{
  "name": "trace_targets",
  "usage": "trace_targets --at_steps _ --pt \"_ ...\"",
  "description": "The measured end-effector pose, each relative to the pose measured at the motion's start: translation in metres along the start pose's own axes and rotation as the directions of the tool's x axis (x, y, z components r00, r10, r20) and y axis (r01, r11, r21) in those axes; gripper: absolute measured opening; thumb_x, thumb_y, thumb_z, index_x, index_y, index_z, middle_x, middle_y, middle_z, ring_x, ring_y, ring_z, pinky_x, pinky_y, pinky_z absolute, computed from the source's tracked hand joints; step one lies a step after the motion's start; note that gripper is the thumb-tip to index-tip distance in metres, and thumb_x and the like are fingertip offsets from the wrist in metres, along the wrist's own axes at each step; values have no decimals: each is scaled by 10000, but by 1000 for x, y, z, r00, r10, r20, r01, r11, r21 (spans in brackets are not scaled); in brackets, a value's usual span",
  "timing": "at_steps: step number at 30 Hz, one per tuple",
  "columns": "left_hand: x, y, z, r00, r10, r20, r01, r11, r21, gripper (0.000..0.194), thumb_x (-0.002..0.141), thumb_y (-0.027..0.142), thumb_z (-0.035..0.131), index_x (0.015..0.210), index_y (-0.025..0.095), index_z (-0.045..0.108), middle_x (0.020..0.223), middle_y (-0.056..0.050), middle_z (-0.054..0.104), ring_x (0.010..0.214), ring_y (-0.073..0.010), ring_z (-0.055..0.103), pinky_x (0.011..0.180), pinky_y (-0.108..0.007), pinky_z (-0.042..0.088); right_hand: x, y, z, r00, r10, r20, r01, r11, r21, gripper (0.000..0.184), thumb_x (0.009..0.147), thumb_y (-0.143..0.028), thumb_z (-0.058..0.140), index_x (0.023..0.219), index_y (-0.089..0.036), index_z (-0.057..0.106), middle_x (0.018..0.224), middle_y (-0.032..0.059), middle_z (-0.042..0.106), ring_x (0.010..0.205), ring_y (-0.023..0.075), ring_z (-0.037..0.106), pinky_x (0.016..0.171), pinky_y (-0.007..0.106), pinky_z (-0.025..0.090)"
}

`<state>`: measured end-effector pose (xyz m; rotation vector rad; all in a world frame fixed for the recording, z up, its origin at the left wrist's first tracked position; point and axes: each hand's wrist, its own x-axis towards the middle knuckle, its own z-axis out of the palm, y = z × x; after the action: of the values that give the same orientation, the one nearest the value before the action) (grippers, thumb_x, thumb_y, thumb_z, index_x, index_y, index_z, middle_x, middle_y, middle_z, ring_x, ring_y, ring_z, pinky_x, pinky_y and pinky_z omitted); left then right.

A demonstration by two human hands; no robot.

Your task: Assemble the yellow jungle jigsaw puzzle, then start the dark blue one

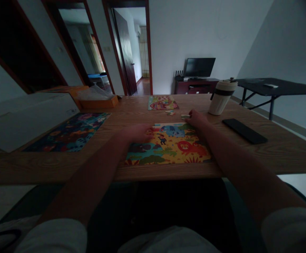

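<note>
A jigsaw puzzle [168, 147] with animals on a yellow and teal ground lies flat in front of me, showing a red lion, a blue elephant and a green crocodile. My left hand [138, 133] is over its upper left corner, fingers curled together; whatever they may hold is hidden. Just beyond the upper right edge, my right hand [197, 118] pinches a small pale puzzle piece [185, 116] at the tabletop. A few loose puzzle pieces [170, 112] lie farther back, left of that hand.
Behind lies another colourful puzzle [162, 102]; a dark blue one [73, 131] is at left, beside a white box [31, 116] and an orange box [100, 102] with clear plastic. At right are a beige tumbler [221, 98] and a black phone-like slab [243, 130].
</note>
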<state>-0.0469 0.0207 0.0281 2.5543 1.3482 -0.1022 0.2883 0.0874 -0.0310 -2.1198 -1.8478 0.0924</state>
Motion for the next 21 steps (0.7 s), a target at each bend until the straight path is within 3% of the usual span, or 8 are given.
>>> trace_targets --at_steps 10,16,21 --pt "4 -21 -4 994 -61 -90 55 996 -64 541 939 500 553 1401 220 582 1447 -116 588 1275 -297 580 1066 -403 452 17 22 11 999 -42 -3 42 995 89 557 847 -365 722 1336 -160 554 1230 172 696 1058 301 676 861 376 519" --pt "2 -19 -5 995 -47 -89 41 996 -74 510 951 484 528 1393 236 583 1450 -104 590 1264 -276 588 1053 -383 455 17 27 8 974 -182 135 174 982 69 490 961 -340 582 1416 -161 551 1390 176 627 1210 308 629 1004 391 471" --pt "0 -12 -4 997 6 -75 -11 997 -70 482 952 443 534 1384 239 600 1435 -99 606 1267 -274 589 1068 -374 439 17 31 4 989 -107 105 101 993 67 577 904 -496 663 1370 -167 570 1301 184 672 1113 319 664 916 404 511"
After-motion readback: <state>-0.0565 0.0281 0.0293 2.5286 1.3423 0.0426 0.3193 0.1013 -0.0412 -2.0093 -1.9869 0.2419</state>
